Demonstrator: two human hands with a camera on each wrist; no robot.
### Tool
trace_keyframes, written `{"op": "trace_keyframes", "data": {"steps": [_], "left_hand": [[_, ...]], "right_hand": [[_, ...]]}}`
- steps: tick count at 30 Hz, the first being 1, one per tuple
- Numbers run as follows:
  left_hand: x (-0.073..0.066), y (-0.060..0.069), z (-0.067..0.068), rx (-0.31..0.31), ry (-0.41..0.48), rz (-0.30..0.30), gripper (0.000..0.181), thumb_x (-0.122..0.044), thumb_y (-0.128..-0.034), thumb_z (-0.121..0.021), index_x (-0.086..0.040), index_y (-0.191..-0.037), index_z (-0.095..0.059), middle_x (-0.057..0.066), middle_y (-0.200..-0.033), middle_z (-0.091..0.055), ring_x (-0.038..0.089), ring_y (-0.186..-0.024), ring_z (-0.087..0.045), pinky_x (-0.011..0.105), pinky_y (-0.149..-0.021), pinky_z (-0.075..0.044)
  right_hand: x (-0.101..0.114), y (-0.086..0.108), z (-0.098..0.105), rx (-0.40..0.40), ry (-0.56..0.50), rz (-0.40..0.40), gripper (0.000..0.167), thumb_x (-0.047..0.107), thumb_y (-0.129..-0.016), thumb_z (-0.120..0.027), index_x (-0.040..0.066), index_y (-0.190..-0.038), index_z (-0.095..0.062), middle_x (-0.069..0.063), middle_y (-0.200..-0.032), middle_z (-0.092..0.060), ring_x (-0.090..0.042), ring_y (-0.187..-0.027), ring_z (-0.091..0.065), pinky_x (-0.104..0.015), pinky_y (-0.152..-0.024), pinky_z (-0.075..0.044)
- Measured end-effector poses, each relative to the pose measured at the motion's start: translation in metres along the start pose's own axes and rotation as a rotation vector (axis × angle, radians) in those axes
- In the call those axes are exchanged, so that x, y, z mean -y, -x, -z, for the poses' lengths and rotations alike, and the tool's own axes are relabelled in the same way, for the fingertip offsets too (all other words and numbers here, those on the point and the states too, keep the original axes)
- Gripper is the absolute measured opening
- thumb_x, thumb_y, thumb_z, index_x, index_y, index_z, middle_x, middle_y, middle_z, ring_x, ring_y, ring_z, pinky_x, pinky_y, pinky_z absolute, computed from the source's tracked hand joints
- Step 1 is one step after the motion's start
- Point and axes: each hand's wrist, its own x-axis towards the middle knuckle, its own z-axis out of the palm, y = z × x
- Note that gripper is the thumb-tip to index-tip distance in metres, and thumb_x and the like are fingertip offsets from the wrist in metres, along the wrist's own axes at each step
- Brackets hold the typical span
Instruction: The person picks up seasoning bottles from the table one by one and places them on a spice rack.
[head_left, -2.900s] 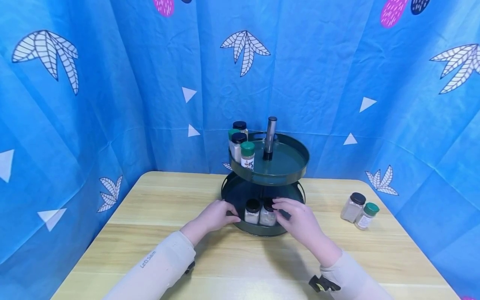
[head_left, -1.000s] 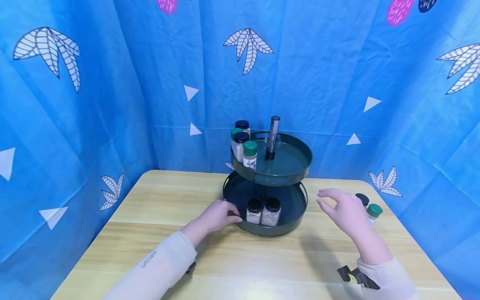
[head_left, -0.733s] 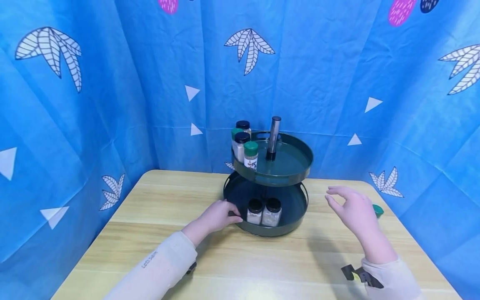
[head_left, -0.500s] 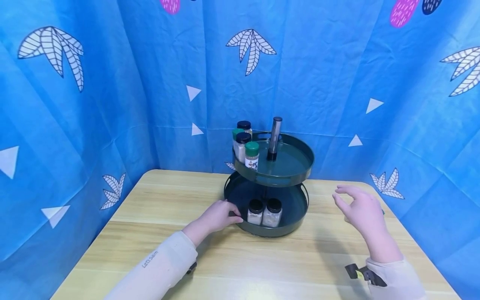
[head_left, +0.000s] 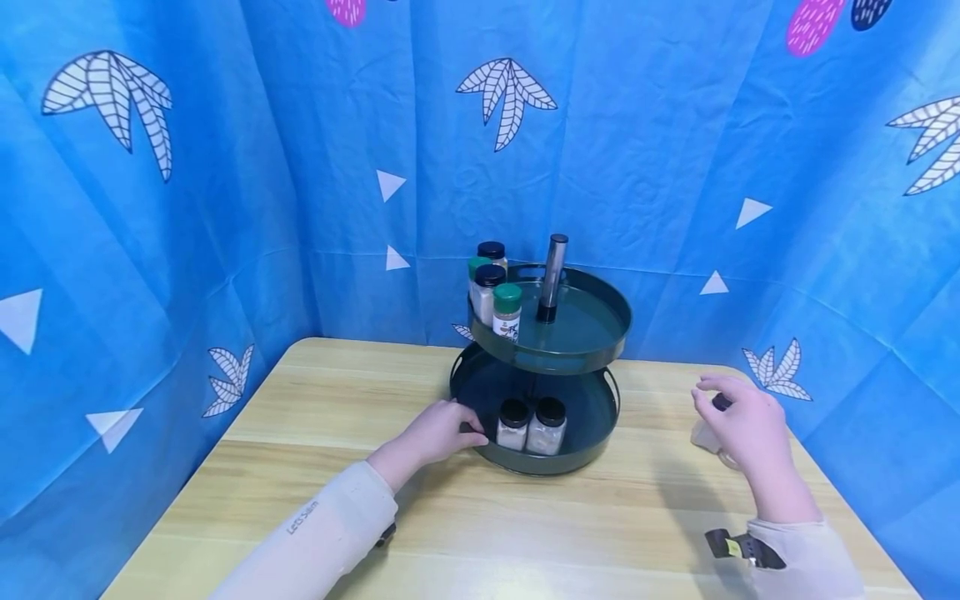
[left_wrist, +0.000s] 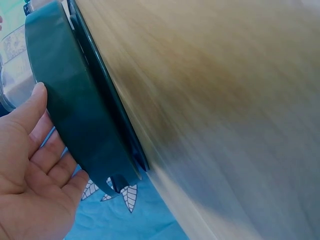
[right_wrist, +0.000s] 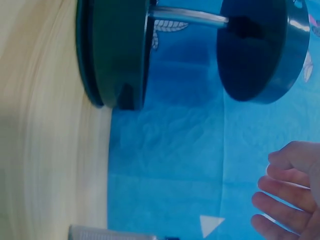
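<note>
A dark green two-tier tray (head_left: 555, 360) stands on the table. My left hand (head_left: 435, 432) holds the lower tier's rim at its front left, thumb at the edge. Beside that hand, two black-lidded spice jars (head_left: 546, 429) stand inside the lower tier. Several jars with green or black lids, one a green-lidded spice jar (head_left: 507, 312), stand at the upper tier's left. My right hand (head_left: 750, 421) is in the air at the right, fingers loosely bent and holding nothing. Behind it, a black-lidded jar (head_left: 705, 437) on the table is partly hidden, as is another jar (head_left: 727, 459).
The pale wooden table (head_left: 480, 533) has blue patterned cloth (head_left: 637, 150) hanging behind it and at both sides. A metal post (head_left: 552, 279) rises from the upper tier. In the right wrist view, a jar (right_wrist: 112, 233) lies at the bottom edge.
My right hand has left the black-lidded jar in the lower tier and moved right, over the two jars on the table. The left hand stays on the rim.
</note>
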Motion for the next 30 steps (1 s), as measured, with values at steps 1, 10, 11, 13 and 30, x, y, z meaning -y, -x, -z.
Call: {"op": "trace_keyframes", "data": {"steps": [1,10,11,13,30], "left_hand": [[0.0,0.0,0.0,-0.001,0.002,-0.001,0.013,-0.03,-0.0899,-0.076,-0.017,-0.092,-0.078,-0.009,-0.088,-0.072,0.012,-0.086,-0.066,0.031,-0.081,-0.055],[-0.001,0.0,0.001,0.005,0.007,0.02,0.015,-0.032,-0.0903,-0.076,-0.017,-0.094,-0.078,-0.009,-0.088,-0.072,0.011,-0.086,-0.066,0.031,-0.081,-0.054],[-0.001,0.001,0.001,0.005,0.009,0.021,0.015,-0.032,-0.0902,-0.076,-0.017,-0.094,-0.079,-0.009,-0.088,-0.072,0.011,-0.086,-0.066,0.031,-0.081,-0.055],[-0.001,0.001,0.001,0.002,0.009,0.012,0.015,-0.031,-0.0898,-0.076,-0.017,-0.093,-0.078,-0.009,-0.088,-0.072,0.012,-0.085,-0.066,0.031,-0.08,-0.055],[0.002,-0.001,-0.002,0.0,-0.002,0.004,0.016,-0.033,-0.0902,-0.076,-0.018,-0.093,-0.078,-0.01,-0.088,-0.072,0.011,-0.085,-0.066,0.03,-0.081,-0.054]], "right_hand": [[-0.002,0.0,0.0,-0.002,0.0,-0.009,0.017,0.012,-0.088,-0.07,0.002,-0.102,-0.076,-0.021,-0.106,-0.072,-0.043,-0.088,-0.066,-0.058,-0.076,-0.045],[-0.017,0.002,-0.001,0.01,0.008,-0.07,0.02,0.013,-0.09,-0.068,-0.001,-0.103,-0.075,-0.024,-0.111,-0.07,-0.048,-0.099,-0.063,-0.061,-0.081,-0.046],[-0.019,0.003,-0.001,0.013,0.01,-0.08,0.021,0.013,-0.09,-0.068,-0.001,-0.104,-0.074,-0.025,-0.112,-0.07,-0.048,-0.1,-0.063,-0.061,-0.081,-0.046],[-0.024,0.004,-0.003,0.016,0.017,-0.099,0.022,0.013,-0.09,-0.068,-0.003,-0.105,-0.074,-0.026,-0.113,-0.069,-0.049,-0.101,-0.063,-0.061,-0.083,-0.045],[-0.046,0.009,-0.015,0.052,0.047,-0.203,0.024,0.017,-0.092,-0.067,0.0,-0.109,-0.072,-0.026,-0.108,-0.07,-0.045,-0.091,-0.064,-0.058,-0.077,-0.045]]}}
